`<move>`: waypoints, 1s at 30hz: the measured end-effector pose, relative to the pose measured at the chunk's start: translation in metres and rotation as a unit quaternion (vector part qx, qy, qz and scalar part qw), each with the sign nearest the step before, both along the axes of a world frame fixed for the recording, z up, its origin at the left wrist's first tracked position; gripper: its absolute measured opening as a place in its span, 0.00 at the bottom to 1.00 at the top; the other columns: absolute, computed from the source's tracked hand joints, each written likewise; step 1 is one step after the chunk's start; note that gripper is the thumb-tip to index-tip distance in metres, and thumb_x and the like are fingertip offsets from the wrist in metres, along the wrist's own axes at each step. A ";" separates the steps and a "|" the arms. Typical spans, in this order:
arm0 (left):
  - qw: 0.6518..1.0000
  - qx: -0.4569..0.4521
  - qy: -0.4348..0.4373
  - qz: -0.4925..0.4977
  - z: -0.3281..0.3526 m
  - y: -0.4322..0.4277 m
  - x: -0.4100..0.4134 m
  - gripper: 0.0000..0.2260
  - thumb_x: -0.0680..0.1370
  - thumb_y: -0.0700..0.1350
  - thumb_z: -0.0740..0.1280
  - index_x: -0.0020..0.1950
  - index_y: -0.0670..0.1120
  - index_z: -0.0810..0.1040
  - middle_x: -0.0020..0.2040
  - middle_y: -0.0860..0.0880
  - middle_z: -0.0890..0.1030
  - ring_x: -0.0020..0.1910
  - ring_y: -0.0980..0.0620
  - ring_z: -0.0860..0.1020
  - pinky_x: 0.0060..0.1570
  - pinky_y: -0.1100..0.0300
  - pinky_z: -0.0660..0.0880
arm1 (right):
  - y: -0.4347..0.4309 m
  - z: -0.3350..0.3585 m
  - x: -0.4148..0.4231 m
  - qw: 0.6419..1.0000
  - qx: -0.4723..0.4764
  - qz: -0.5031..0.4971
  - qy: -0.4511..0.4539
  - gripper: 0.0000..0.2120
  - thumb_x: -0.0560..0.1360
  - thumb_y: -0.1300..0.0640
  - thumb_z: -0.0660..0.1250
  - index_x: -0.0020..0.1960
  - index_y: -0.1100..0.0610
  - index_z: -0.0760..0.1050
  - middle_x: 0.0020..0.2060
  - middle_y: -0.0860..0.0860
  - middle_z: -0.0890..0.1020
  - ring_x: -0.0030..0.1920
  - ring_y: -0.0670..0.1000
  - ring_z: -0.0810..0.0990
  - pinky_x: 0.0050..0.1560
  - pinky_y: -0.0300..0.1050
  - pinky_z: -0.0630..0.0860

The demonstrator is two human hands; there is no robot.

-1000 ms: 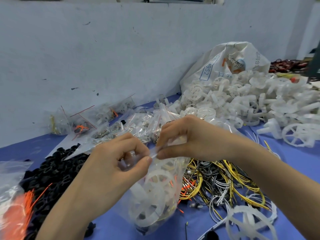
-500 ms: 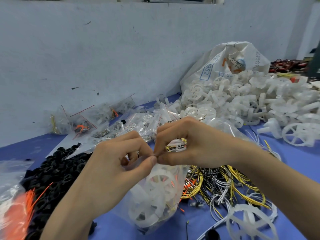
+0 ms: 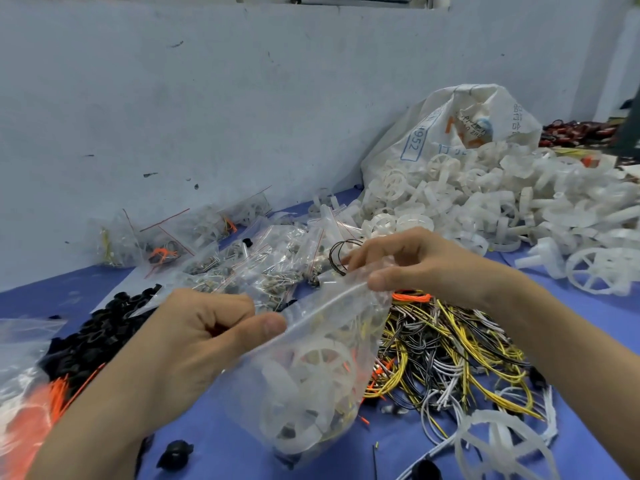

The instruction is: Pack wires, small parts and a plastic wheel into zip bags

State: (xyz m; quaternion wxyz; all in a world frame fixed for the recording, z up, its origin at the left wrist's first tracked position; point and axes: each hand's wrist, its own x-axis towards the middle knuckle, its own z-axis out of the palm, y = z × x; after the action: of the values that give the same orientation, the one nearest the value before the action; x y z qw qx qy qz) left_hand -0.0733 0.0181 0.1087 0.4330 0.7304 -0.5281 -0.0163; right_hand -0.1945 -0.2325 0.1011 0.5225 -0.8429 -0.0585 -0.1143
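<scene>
Above the blue table (image 3: 588,317), both hands, left (image 3: 204,337) and right (image 3: 419,265), pinch the zip bag (image 3: 311,368) top.

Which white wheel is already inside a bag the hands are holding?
The wheel inside the clear zip bag pinched by both hands. The others lie loose on the table.

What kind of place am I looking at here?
Probably a small kit-packing workbench: a heap of white plastic wheels spilling from a sack, a tangle of wires, and filled zip bags along the wall.
</scene>
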 end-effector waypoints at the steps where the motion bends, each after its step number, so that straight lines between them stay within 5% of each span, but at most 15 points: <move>1: 1.000 -0.008 0.001 0.002 0.001 0.000 -0.001 0.34 0.62 0.79 0.60 0.25 0.47 0.63 0.24 0.53 0.62 0.24 0.60 0.59 0.25 0.67 0.57 | 0.000 -0.004 0.001 0.998 0.045 0.025 0.033 0.11 0.71 0.58 0.69 0.53 0.50 0.79 0.56 0.52 0.81 0.58 0.54 0.79 0.57 0.46 0.78; 3: 1.000 -0.018 0.010 0.022 0.002 -0.001 -0.003 0.33 0.61 0.81 0.57 0.23 0.50 0.61 0.22 0.54 0.60 0.22 0.59 0.57 0.23 0.69 0.57 | 0.009 -0.020 0.008 0.989 0.035 0.086 0.119 0.23 0.70 0.65 0.69 0.57 0.42 0.77 0.56 0.43 0.81 0.58 0.44 0.79 0.55 0.35 0.75; 6: 0.998 -0.011 0.030 0.053 -0.001 0.001 0.003 0.34 0.61 0.82 0.54 0.22 0.49 0.62 0.22 0.54 0.58 0.22 0.58 0.57 0.23 0.70 0.57 | 0.035 -0.048 0.024 0.981 -0.031 0.098 0.163 0.15 0.73 0.60 0.70 0.48 0.39 0.80 0.45 0.32 0.82 0.49 0.31 0.78 0.47 0.22 0.70; 9: 0.987 -0.074 0.048 0.138 -0.006 0.022 0.027 0.36 0.66 0.80 0.51 0.22 0.47 0.62 0.21 0.51 0.60 0.22 0.56 0.59 0.25 0.70 0.60 | 0.054 -0.044 0.035 0.985 -0.107 0.074 0.111 0.07 0.77 0.54 0.65 0.49 0.48 0.82 0.43 0.32 0.79 0.47 0.32 0.76 0.47 0.24 0.69; 11: 0.955 -0.150 0.088 0.242 -0.013 0.046 0.052 0.37 0.65 0.81 0.53 0.22 0.46 0.65 0.20 0.49 0.64 0.22 0.53 0.64 0.33 0.61 0.66 | 0.062 -0.028 0.045 0.979 -0.127 0.093 0.128 0.10 0.78 0.53 0.63 0.43 0.56 0.80 0.38 0.37 0.78 0.40 0.39 0.76 0.42 0.30 0.72; 14: 0.891 -0.183 0.171 0.377 -0.031 0.082 0.085 0.32 0.61 0.76 0.61 0.26 0.47 0.76 0.23 0.52 0.74 0.30 0.47 0.72 0.47 0.44 0.75 | 0.069 -0.015 0.071 0.968 -0.068 0.072 0.229 0.12 0.78 0.58 0.63 0.37 0.55 0.76 0.31 0.43 0.79 0.31 0.47 0.75 0.29 0.35 0.68; 18: 0.837 -0.034 0.158 0.523 -0.058 0.112 0.110 0.19 0.72 0.66 0.66 0.40 0.50 0.75 0.55 0.40 0.79 0.54 0.37 0.75 0.59 0.43 0.72 | 0.062 0.019 0.134 0.960 0.123 -0.139 0.209 0.06 0.77 0.59 0.65 0.52 0.60 0.72 0.46 0.60 0.75 0.31 0.53 0.76 0.28 0.41 0.73; 19: 0.819 0.004 0.163 0.551 -0.061 0.115 0.113 0.16 0.74 0.65 0.65 0.41 0.52 0.74 0.61 0.38 0.76 0.60 0.35 0.73 0.63 0.42 0.69 | 0.058 0.036 0.151 0.947 0.236 -0.155 0.153 0.09 0.79 0.58 0.63 0.57 0.60 0.70 0.51 0.61 0.75 0.36 0.54 0.79 0.29 0.44 0.76; 21: 0.790 0.051 0.194 0.580 -0.070 0.118 0.122 0.13 0.76 0.61 0.64 0.46 0.53 0.75 0.67 0.36 0.71 0.67 0.34 0.66 0.68 0.42 0.63 | 0.056 0.060 0.178 0.883 0.442 -0.148 0.049 0.20 0.81 0.50 0.59 0.67 0.61 0.65 0.66 0.62 0.69 0.59 0.59 0.76 0.50 0.50 0.79; 23: 0.777 0.003 0.242 0.581 -0.081 0.116 0.123 0.10 0.78 0.54 0.66 0.46 0.47 0.76 0.60 0.35 0.76 0.62 0.38 0.70 0.65 0.50 0.64 | 0.071 0.051 0.192 0.840 0.525 -0.134 0.036 0.28 0.80 0.42 0.56 0.71 0.61 0.61 0.72 0.60 0.62 0.72 0.58 0.63 0.66 0.54 0.67; 26: 0.747 -0.064 0.308 0.586 -0.100 0.109 0.120 0.12 0.79 0.43 0.65 0.37 0.43 0.69 0.33 0.43 0.68 0.37 0.46 0.65 0.42 0.55 0.64 | 0.114 -0.012 0.192 0.843 0.506 -0.088 0.160 0.28 0.78 0.41 0.58 0.70 0.59 0.66 0.68 0.62 0.67 0.70 0.63 0.65 0.64 0.57 0.68; 28: 0.727 -0.110 0.321 0.597 -0.101 0.110 0.119 0.11 0.79 0.43 0.65 0.38 0.42 0.71 0.36 0.41 0.74 0.38 0.43 0.71 0.39 0.58 0.68 | 0.137 -0.053 0.182 0.826 0.515 -0.066 0.221 0.25 0.78 0.41 0.59 0.66 0.58 0.70 0.61 0.61 0.74 0.62 0.65 0.73 0.56 0.57 0.73; 30: 0.675 -0.198 0.328 0.630 -0.100 0.116 0.127 0.07 0.78 0.44 0.65 0.48 0.40 0.76 0.54 0.37 0.79 0.56 0.38 0.75 0.56 0.54 0.72 | 0.146 -0.080 0.172 0.813 0.526 -0.060 0.241 0.22 0.79 0.42 0.58 0.62 0.57 0.74 0.55 0.59 0.81 0.56 0.61 0.79 0.50 0.56 0.76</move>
State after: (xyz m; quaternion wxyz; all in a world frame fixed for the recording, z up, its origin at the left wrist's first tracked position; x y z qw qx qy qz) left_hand 0.0534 0.1343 0.0082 0.6204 0.7350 0.2424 0.1274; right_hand -0.0228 -0.0869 0.0206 0.8757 -0.4415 0.1894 0.0483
